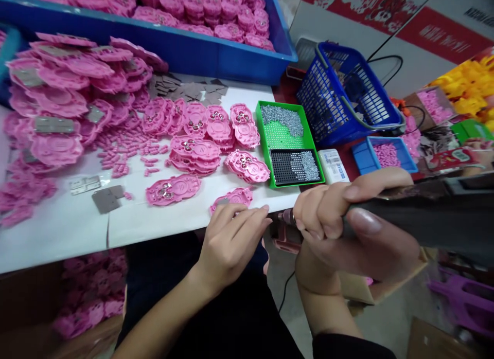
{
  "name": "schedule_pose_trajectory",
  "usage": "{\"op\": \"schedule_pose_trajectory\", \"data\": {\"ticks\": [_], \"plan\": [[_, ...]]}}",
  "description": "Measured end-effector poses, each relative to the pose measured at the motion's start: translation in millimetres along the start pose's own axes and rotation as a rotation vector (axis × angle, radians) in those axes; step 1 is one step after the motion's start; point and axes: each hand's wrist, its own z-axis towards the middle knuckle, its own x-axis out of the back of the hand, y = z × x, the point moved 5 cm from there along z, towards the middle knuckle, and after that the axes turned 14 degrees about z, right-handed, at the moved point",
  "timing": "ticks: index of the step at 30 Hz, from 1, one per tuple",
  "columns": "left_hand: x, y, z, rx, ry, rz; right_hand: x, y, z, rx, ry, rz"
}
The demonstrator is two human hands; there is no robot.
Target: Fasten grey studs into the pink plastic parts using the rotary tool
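Observation:
My right hand (328,210) is wrapped round a dark electric screwdriver (428,212), close to the camera, its narrow tip pointing left. Facing that tip is my left hand (231,240), with thumb and forefinger pressed together; whatever they pinch is too small to make out. Behind the left fingers a pink plastic shell (240,195) lies at the table's front edge, partly covered by them. Another pink shell with metal pieces (173,189) lies to the left. A green tray (260,138) of small screws stands beyond my hands, with a black perforated plate (281,166) inside.
Pink shells (57,107) heap up at the left beside small pink pegs (119,153). A large blue bin (231,60) full of pink parts runs along the back. Right of the tray stand a blue basket (332,102), a white box (334,166) and a small blue tray (363,158).

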Motion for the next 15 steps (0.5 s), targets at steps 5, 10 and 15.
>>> {"op": "schedule_pose_trajectory", "data": {"ticks": [5,10,15], "plan": [[-14.2,-21,-3,0.079,-0.176,0.163,7,10,4,0.097,0.121,0.057],[-26.8,-33,-9,0.119,-0.311,0.280,19,36,10,0.074,0.252,0.055],[-28.0,-35,-12,0.166,-0.293,0.312,21,57,15,0.015,0.280,0.068]]}}
